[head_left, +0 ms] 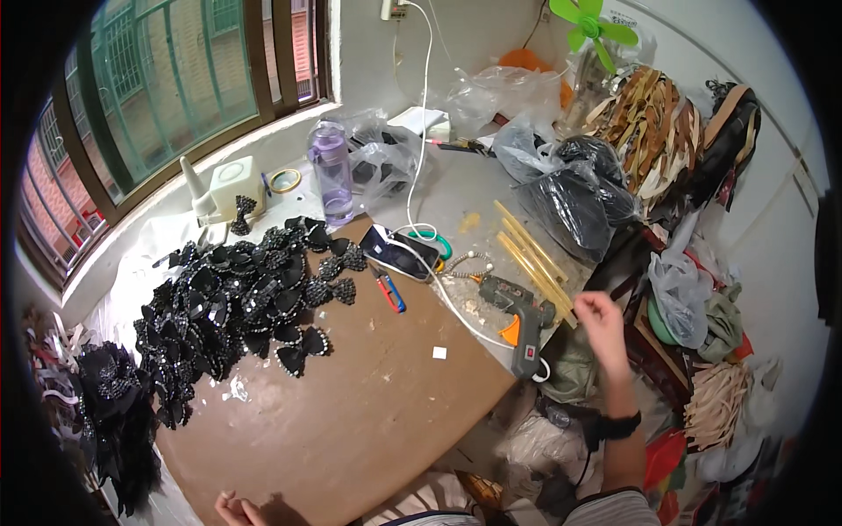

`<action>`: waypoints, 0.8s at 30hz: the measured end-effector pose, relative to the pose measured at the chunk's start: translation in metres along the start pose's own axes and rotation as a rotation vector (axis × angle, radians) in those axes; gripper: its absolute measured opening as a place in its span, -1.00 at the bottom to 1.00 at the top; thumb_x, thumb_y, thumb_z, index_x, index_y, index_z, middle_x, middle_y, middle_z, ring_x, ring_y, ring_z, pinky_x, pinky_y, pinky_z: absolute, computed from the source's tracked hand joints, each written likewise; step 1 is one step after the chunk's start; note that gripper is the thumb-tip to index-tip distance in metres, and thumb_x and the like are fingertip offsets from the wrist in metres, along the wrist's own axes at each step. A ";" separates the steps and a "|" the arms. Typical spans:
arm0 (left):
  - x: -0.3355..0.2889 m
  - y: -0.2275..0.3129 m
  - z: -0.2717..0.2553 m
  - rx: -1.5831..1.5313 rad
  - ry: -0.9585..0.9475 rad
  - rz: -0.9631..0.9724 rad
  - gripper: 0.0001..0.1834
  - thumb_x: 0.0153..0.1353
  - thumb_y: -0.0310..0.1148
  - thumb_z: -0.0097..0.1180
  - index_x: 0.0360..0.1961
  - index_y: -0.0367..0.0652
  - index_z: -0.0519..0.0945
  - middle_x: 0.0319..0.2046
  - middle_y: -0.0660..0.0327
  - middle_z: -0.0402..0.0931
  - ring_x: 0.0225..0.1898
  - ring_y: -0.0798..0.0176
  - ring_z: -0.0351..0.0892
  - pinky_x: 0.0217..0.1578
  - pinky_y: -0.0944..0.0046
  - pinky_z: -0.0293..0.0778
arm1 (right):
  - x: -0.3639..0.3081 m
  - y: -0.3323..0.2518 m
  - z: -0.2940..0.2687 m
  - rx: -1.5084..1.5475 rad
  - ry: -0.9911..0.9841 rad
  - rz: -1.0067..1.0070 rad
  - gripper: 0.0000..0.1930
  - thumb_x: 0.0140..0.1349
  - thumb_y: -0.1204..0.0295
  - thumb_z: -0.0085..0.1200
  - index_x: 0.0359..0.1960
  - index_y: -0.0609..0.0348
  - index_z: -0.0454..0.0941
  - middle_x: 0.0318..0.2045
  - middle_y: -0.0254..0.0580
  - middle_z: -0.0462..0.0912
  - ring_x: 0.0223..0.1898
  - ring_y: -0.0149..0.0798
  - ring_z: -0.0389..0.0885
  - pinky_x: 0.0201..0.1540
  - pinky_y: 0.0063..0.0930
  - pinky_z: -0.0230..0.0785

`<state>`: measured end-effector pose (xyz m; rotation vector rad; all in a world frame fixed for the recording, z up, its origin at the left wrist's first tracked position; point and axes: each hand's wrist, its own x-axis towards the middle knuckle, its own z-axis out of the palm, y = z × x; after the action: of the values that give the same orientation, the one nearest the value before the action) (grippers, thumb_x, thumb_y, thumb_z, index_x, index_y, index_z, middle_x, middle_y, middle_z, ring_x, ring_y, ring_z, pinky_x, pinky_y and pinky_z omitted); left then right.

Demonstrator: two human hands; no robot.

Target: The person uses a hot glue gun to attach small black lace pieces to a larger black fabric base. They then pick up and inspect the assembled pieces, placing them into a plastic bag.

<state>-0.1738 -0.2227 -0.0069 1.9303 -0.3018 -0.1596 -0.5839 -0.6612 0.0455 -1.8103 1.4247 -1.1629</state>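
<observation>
Partly, a brown board [377, 386] is covered by black bows [250, 294]; a plastic bag [570, 210] is darkly filled. The right hand [601, 324] is curled, the left hand [242, 509] cropped; grips cannot be told.

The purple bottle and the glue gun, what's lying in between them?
In the head view, a phone lies between the purple bottle and the glue gun. A white cord crosses it, and a green handle and grey loop lie there too.

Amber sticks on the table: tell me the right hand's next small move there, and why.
Probably pinch the nearest amber stick: the right hand's fingertips sit right by its end, though contact is unclear, and the glue gun lies close by, unheld.
</observation>
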 end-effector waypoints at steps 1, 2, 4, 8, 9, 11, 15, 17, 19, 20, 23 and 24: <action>-0.008 0.012 0.014 0.054 -0.059 0.002 -0.71 0.29 -0.57 0.02 0.03 -0.17 0.40 -0.36 0.27 0.42 -0.39 0.38 0.35 -0.34 0.41 0.41 | 0.022 0.016 -0.010 0.090 0.006 0.051 -0.84 0.23 0.48 0.16 -0.18 0.26 0.59 -0.43 -0.39 0.56 -0.45 -0.55 0.46 -0.36 -0.65 0.34; -0.015 0.023 0.022 0.113 -0.111 0.008 -0.75 0.28 -0.56 0.05 -0.02 -0.19 0.43 -0.39 0.27 0.42 -0.41 0.38 0.35 -0.36 0.40 0.41 | 0.044 0.025 -0.018 0.097 0.031 0.070 -0.81 0.21 0.48 0.17 -0.16 0.26 0.59 -0.39 -0.36 0.54 -0.44 -0.55 0.46 -0.37 -0.64 0.35; -0.016 0.032 0.031 0.236 -0.201 0.183 -0.83 0.26 -0.55 0.09 -0.13 -0.21 0.49 -0.46 0.28 0.43 -0.45 0.37 0.36 -0.39 0.37 0.41 | 0.089 0.038 -0.029 0.059 0.105 0.061 -0.78 0.19 0.49 0.17 -0.13 0.27 0.58 -0.29 -0.31 0.50 -0.42 -0.53 0.47 -0.37 -0.62 0.37; -0.016 0.029 0.047 0.309 -0.290 0.465 -0.99 0.27 -0.53 0.10 -0.32 -0.24 0.54 -0.53 0.27 0.43 -0.51 0.37 0.37 -0.44 0.35 0.40 | 0.163 0.064 -0.044 -0.116 0.238 -0.002 -0.72 0.16 0.41 0.21 -0.10 0.20 0.58 -0.14 -0.21 0.44 -0.27 -0.36 0.50 -0.17 -0.49 0.39; -0.018 0.026 0.051 0.283 -0.293 0.436 -0.96 0.27 -0.53 0.09 -0.35 -0.24 0.54 -0.54 0.26 0.43 -0.52 0.37 0.37 -0.44 0.35 0.40 | 0.177 0.067 -0.042 -0.195 0.288 -0.040 -0.70 0.15 0.35 0.23 -0.10 0.19 0.57 -0.13 -0.17 0.45 -0.20 -0.28 0.50 -0.08 -0.43 0.38; -0.024 0.014 0.061 0.107 -0.313 0.267 -0.83 0.33 -0.46 0.04 -0.44 -0.23 0.54 -0.56 0.24 0.43 -0.55 0.37 0.37 -0.47 0.36 0.38 | 0.204 0.070 -0.041 -0.293 0.299 0.013 -0.50 0.08 0.20 0.30 0.04 0.12 0.51 0.00 -0.05 0.42 -0.02 -0.13 0.45 0.08 -0.34 0.30; -0.039 0.030 0.074 0.085 -0.418 0.254 -0.76 0.38 -0.38 -0.01 -0.43 -0.23 0.56 -0.58 0.24 0.49 -0.58 0.39 0.43 -0.51 0.39 0.38 | 0.233 0.075 -0.027 -0.507 0.257 0.082 0.05 -0.16 -0.07 0.42 0.38 -0.03 0.14 0.29 0.19 0.20 0.30 0.09 0.23 0.31 -0.23 0.12; -0.044 0.016 0.078 0.019 -0.395 0.269 -0.77 0.38 -0.39 -0.01 -0.40 -0.24 0.58 -0.59 0.23 0.51 -0.60 0.40 0.45 -0.54 0.40 0.39 | 0.243 0.081 -0.023 -0.567 0.102 0.292 0.41 -0.36 -0.12 0.50 0.47 -0.03 -0.26 0.39 0.26 -0.02 0.41 0.12 0.05 0.35 -0.21 0.06; -0.042 0.011 0.078 0.043 -0.395 0.283 -0.79 0.38 -0.40 0.00 -0.38 -0.24 0.60 -0.59 0.23 0.54 -0.64 0.42 0.44 -0.56 0.41 0.39 | 0.239 0.095 -0.021 -0.541 0.022 0.420 0.46 -0.38 -0.09 0.52 0.47 0.01 -0.33 0.37 0.29 0.07 0.38 0.10 0.12 0.33 -0.24 0.11; -0.042 0.011 0.077 0.051 -0.400 0.255 -0.79 0.38 -0.40 0.00 -0.38 -0.24 0.60 -0.59 0.24 0.54 -0.64 0.43 0.43 -0.56 0.40 0.39 | 0.235 0.108 -0.026 -0.432 0.111 0.290 0.34 -0.34 0.02 0.54 0.46 0.11 -0.14 0.24 0.25 0.34 0.26 0.06 0.35 0.25 -0.30 0.23; -0.041 -0.003 0.073 0.104 -0.392 0.262 -0.81 0.36 -0.42 0.01 -0.39 -0.23 0.60 -0.59 0.24 0.54 -0.64 0.39 0.44 -0.56 0.38 0.40 | 0.235 0.129 -0.035 -0.287 0.231 0.291 0.09 -0.26 0.14 0.53 0.34 0.23 0.18 0.06 0.16 0.55 0.08 0.02 0.55 0.14 -0.36 0.33; -0.041 -0.006 0.075 0.122 -0.390 0.280 -0.81 0.35 -0.43 0.02 -0.40 -0.23 0.60 -0.60 0.23 0.54 -0.63 0.37 0.45 -0.55 0.37 0.40 | 0.233 0.131 -0.039 -0.236 0.197 0.359 -0.18 -0.15 0.21 0.49 0.16 0.33 0.41 0.00 0.06 0.60 -0.01 -0.04 0.60 0.07 -0.34 0.37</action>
<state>-0.2310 -0.2761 -0.0414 1.9452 -0.8524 -0.3385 -0.6662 -0.9173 0.0225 -1.5282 1.9778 -1.0415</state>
